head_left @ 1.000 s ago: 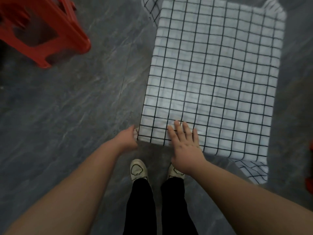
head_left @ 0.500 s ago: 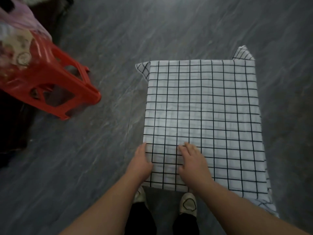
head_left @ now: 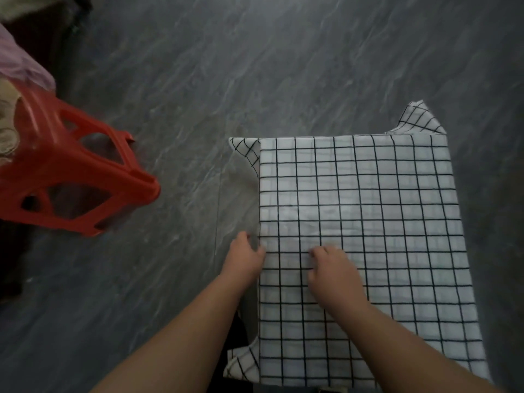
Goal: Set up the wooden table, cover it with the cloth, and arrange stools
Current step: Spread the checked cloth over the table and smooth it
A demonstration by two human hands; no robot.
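A white cloth [head_left: 368,222] with a black grid covers the table, whose wood is fully hidden; cloth corners hang off at the far left, far right and near left. My left hand [head_left: 243,258] is at the cloth's left edge, its fingers curled against the hanging side of the cloth. On top of the cloth, a little in from that edge, lies my right hand [head_left: 333,272], fingers bent and fingertips pressing the fabric. A red plastic stool [head_left: 71,180] stands tilted in view at the far left, apart from the table.
The floor [head_left: 255,66] is dark grey marbled tile, bare between stool and table. A pink plastic bag [head_left: 19,63] lies on or behind the stool's top. Dark furniture fills the upper-left corner. My legs are just below the table's near-left corner.
The view has swung left, so the table now sits further right. Both hands have slid forward along the cloth's left side, and their fingers went from flat to curled.
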